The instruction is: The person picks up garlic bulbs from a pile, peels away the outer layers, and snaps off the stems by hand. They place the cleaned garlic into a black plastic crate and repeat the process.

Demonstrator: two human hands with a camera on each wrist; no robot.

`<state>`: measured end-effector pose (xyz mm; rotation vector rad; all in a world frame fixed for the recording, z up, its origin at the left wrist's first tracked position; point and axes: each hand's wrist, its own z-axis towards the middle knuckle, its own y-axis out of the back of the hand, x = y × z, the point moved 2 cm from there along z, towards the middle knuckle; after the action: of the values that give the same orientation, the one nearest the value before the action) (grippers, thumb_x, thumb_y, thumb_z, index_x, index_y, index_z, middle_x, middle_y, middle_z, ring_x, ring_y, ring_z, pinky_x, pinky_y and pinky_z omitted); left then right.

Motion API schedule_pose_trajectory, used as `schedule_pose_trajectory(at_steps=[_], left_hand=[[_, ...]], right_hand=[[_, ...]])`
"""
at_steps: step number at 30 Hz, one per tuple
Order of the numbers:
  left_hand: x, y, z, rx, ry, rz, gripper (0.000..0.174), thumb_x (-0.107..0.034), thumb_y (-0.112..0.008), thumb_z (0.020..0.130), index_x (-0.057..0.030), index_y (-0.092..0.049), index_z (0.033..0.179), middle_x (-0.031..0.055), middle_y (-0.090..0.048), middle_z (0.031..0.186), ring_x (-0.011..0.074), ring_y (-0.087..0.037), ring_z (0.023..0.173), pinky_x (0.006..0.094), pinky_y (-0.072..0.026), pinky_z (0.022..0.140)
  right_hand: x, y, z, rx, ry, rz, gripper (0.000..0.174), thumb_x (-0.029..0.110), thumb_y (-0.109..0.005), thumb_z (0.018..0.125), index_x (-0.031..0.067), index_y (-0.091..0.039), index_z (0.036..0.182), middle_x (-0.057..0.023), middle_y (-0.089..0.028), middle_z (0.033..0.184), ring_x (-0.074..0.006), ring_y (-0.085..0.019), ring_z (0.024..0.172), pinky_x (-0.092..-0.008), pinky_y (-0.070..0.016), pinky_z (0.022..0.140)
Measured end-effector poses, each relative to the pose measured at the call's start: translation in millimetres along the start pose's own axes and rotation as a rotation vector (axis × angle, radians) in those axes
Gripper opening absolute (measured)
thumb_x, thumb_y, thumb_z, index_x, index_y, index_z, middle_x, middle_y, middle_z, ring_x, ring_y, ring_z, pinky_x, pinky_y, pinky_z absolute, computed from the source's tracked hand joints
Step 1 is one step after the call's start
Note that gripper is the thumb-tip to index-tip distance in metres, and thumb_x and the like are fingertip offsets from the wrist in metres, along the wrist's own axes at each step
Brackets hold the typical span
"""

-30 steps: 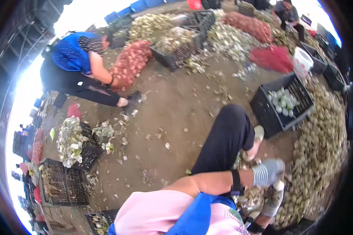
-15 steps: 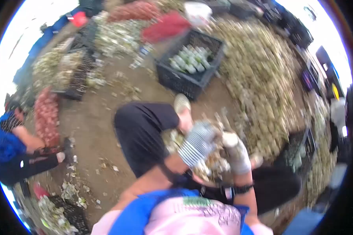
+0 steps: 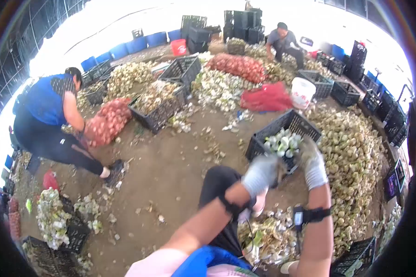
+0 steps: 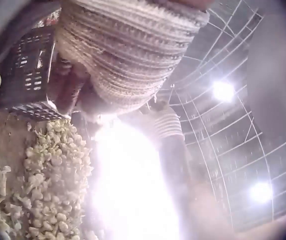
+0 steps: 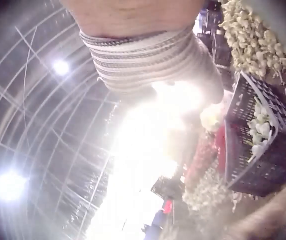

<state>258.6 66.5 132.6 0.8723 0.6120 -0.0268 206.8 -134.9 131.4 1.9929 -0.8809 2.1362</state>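
Observation:
Both hands wear pale gloves with ribbed, striped cuffs. In the head view my left hand (image 3: 262, 174) is blurred over the near side of a black plastic crate (image 3: 254, 150); I cannot tell what its fingers hold. To its right, my right hand (image 3: 312, 164) is over the crate's near right corner. A pale bulb (image 5: 213, 118) shows at the right hand's fingertips in the right wrist view, gripped there, partly washed out by glare. Several trimmed white bulbs (image 3: 283, 142) with greenish ends lie inside the crate.
A large heap of untrimmed bulbs (image 3: 351, 161) spreads right of the crate. Peelings (image 3: 272, 237) lie by my legs. Behind are a white bucket (image 3: 303, 92), a red net sack (image 3: 266, 97) and more crates. A person in blue (image 3: 46, 104) bends over a filled sack (image 3: 108, 122) at left.
The head view has swung about and lifted, bringing the far crates into sight. Both hands have moved forward from the peelings by my legs to the crate, the right hand with the bulb.

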Motion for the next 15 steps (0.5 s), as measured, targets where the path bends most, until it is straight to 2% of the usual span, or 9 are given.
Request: schedule_pose_trajectory(at_steps=[1,2,4,6,8,10,12,14,15], left_hand=[[-1,46,27,-0.066,-0.009,0.163,0.008,-0.015,-0.058,0.076,-0.0086,-0.060,0.080,0.0165,-0.062,0.083,0.0275,-0.061,0.072,0.0367,-0.0490,0.060],[8,76,53,-0.294,0.151,-0.153,0.016,-0.022,-0.056,0.080,-0.0067,-0.059,0.082,0.0182,-0.061,0.084,0.0322,-0.060,0.076,0.0397,-0.0483,0.064],[10,115,86,-0.340,0.310,0.166,0.024,-0.030,-0.063,0.076,-0.0065,-0.059,0.077,0.0154,-0.061,0.075,0.0328,-0.059,0.071,0.0412,-0.0469,0.063],[5,119,94,-0.180,0.192,0.196,0.031,-0.035,-0.066,0.073,-0.0053,-0.061,0.076,0.0170,-0.061,0.078,0.0340,-0.059,0.074,0.0427,-0.0467,0.067],[-24,83,72,-0.203,-0.235,0.192,0.030,-0.033,-0.068,0.071,-0.0050,-0.062,0.077,0.0158,-0.061,0.080,0.0327,-0.059,0.072,0.0405,-0.0478,0.065],[-29,13,29,0.147,-0.174,-0.133,0.021,-0.024,-0.068,0.070,-0.0052,-0.062,0.077,0.0144,-0.062,0.081,0.0303,-0.060,0.070,0.0369,-0.0487,0.061],[-54,-51,-30,0.364,0.255,-0.634,0.013,-0.015,-0.066,0.069,-0.0052,-0.061,0.077,0.0147,-0.062,0.083,0.0293,-0.060,0.070,0.0355,-0.0491,0.059],[-69,-101,-84,0.594,-0.022,-0.085,0.033,-0.011,-0.064,0.065,-0.0057,-0.059,0.097,0.0184,-0.060,0.096,0.0328,-0.059,0.082,0.0390,-0.0487,0.072],[-73,-129,-115,0.789,-0.073,0.160,0.054,-0.020,-0.067,0.068,-0.0060,-0.048,0.116,0.0183,-0.046,0.118,0.0363,-0.054,0.096,0.0410,-0.0451,0.083]], right_hand=[[15,-18,-16,0.056,0.066,-0.047,0.056,0.021,-0.056,0.081,0.0086,-0.033,0.130,-0.0139,-0.047,0.121,-0.0250,-0.055,0.091,-0.0366,-0.0492,0.072],[35,-44,-37,0.095,0.137,-0.076,0.059,0.024,-0.058,0.081,0.0055,-0.033,0.130,-0.0141,-0.048,0.120,-0.0241,-0.056,0.091,-0.0352,-0.0496,0.073],[51,-70,-70,0.150,0.202,-0.081,0.066,0.029,-0.062,0.079,-0.0006,-0.033,0.130,-0.0143,-0.051,0.117,-0.0222,-0.058,0.090,-0.0326,-0.0504,0.074],[26,-63,-102,0.136,0.065,-0.019,0.051,0.020,-0.060,0.079,0.0001,-0.044,0.122,-0.0117,-0.055,0.112,-0.0189,-0.058,0.090,-0.0296,-0.0486,0.078],[-17,-37,-135,0.113,-0.103,-0.280,0.036,0.008,-0.055,0.078,0.0002,-0.054,0.114,-0.0094,-0.060,0.105,-0.0156,-0.057,0.090,-0.0260,-0.0470,0.079],[-86,12,-173,0.177,-0.265,-0.429,0.038,0.013,-0.056,0.080,0.0004,-0.053,0.116,-0.0097,-0.061,0.103,-0.0164,-0.058,0.088,-0.0276,-0.0476,0.076],[-132,55,-204,0.065,-0.430,-0.559,0.034,0.016,-0.055,0.082,0.0031,-0.055,0.114,-0.0102,-0.062,0.099,-0.0167,-0.059,0.085,-0.0293,-0.0488,0.073],[-162,108,-233,-0.145,-0.631,-0.135,0.033,0.015,-0.055,0.082,0.0015,-0.057,0.112,-0.0102,-0.062,0.098,-0.0177,-0.060,0.084,-0.0295,-0.0478,0.073],[-163,134,-238,-0.262,-0.608,-0.289,0.032,0.015,-0.056,0.082,0.0011,-0.057,0.110,-0.0104,-0.063,0.098,-0.0183,-0.060,0.084,-0.0290,-0.0473,0.074]])
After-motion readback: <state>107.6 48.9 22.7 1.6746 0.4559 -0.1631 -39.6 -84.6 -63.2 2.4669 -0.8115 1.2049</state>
